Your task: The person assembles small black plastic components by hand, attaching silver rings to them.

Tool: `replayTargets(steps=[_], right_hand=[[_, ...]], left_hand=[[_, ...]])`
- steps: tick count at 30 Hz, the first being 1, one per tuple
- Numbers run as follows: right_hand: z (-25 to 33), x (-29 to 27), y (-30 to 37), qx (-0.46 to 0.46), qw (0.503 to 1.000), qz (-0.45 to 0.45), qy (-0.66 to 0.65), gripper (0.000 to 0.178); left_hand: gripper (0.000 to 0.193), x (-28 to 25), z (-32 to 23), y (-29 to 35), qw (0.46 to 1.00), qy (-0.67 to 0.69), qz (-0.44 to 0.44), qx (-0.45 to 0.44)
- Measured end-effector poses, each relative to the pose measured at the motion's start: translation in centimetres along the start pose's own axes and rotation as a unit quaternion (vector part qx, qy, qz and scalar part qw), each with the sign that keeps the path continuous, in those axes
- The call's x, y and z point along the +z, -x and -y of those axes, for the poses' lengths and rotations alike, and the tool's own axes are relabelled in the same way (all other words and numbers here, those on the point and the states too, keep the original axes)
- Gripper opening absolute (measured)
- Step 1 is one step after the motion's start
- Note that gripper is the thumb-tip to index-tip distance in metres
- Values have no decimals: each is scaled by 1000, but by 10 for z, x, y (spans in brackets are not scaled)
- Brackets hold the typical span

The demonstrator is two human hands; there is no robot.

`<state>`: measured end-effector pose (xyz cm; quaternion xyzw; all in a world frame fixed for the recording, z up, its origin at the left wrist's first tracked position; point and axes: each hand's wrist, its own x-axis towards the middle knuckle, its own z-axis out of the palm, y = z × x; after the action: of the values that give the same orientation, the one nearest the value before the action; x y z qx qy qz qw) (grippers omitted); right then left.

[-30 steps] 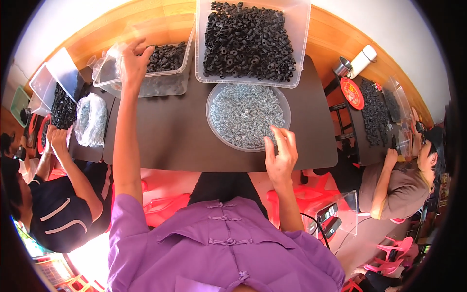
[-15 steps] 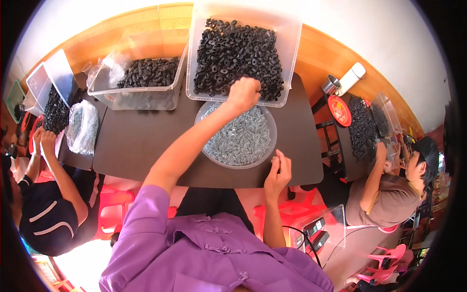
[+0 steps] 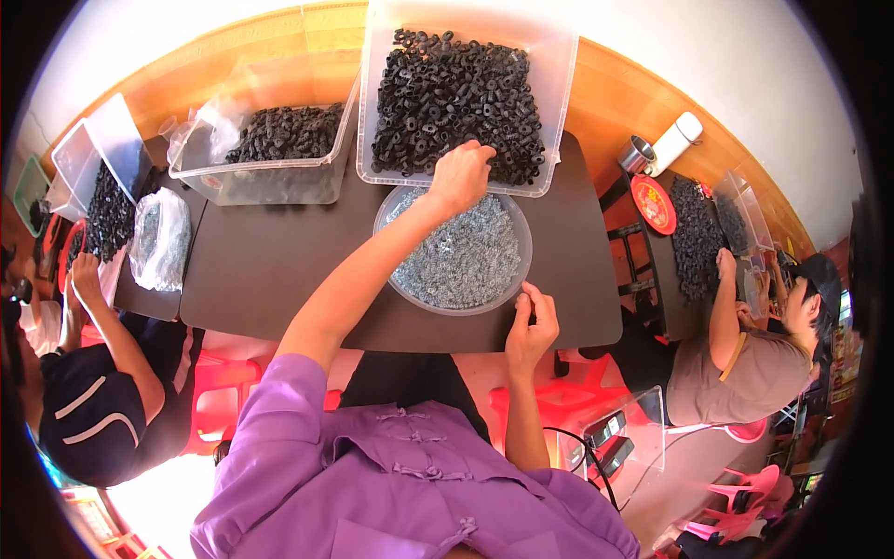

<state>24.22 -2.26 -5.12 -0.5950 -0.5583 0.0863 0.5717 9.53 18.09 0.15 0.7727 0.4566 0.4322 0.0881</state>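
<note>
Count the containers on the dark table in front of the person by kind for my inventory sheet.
Clear rectangular bins of black rings: 2 (large bin, smaller bin)
Round clear bowl of small silvery parts: 1
Total: 3
The left hand reaches to the large bin; the right hand rests by the bowl's rim.

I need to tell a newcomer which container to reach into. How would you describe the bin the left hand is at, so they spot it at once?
On the dark table, look past the round bowl of small silvery parts in the middle. Directly behind it stands a clear plastic bin of black rings, where the left hand rests at its near edge. It is larger than the neighbouring clear bin to its left.
</note>
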Motion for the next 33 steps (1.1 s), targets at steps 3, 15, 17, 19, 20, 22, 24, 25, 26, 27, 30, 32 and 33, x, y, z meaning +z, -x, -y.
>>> replayTargets(steps=[3, 15, 17, 19, 20, 22, 24, 25, 26, 27, 30, 32, 33], right_hand=[[-1, 1, 0, -3, 1000, -7, -11, 16], [29, 15, -41, -76, 991, 111, 27, 13], [37, 27, -48, -52, 977, 199, 63, 15], [39, 42, -52, -102, 964, 224, 102, 17], [43, 48, -54, -95, 960, 245, 99, 15], [32, 61, -58, -115, 949, 261, 135, 12], [28, 66, -61, -107, 944, 279, 137, 5], [28, 66, -64, -84, 946, 288, 119, 4], [28, 65, -67, -60, 948, 297, 102, 4], [26, 64, -68, -49, 957, 278, 65, 5], [25, 56, -76, 50, 962, 266, -32, 6], [27, 53, -76, 96, 951, 280, -94, 6], [29, 53, -78, 139, 933, 292, -157, 6]], left_hand=[[20, -25, 7, 13, 983, 172, 17, -58], [17, -109, -26, 138, 796, 552, -9, -248], [18, -111, -29, 153, 775, 573, -38, -264], [18, -110, -30, 164, 766, 581, -40, -271], [18, -109, -29, 167, 758, 589, -40, -278], [18, -109, -31, 170, 753, 595, -44, -278], [17, -110, -30, 172, 742, 602, -40, -291], [17, -112, -29, 173, 743, 602, -43, -290], [17, -113, -28, 173, 742, 601, -42, -292], [17, -114, -28, 174, 741, 601, -42, -295], [17, -111, -24, 177, 738, 605, -48, -297], [17, -108, -25, 178, 731, 613, -48, -297], [17, -107, -25, 176, 726, 619, -50, -295]])
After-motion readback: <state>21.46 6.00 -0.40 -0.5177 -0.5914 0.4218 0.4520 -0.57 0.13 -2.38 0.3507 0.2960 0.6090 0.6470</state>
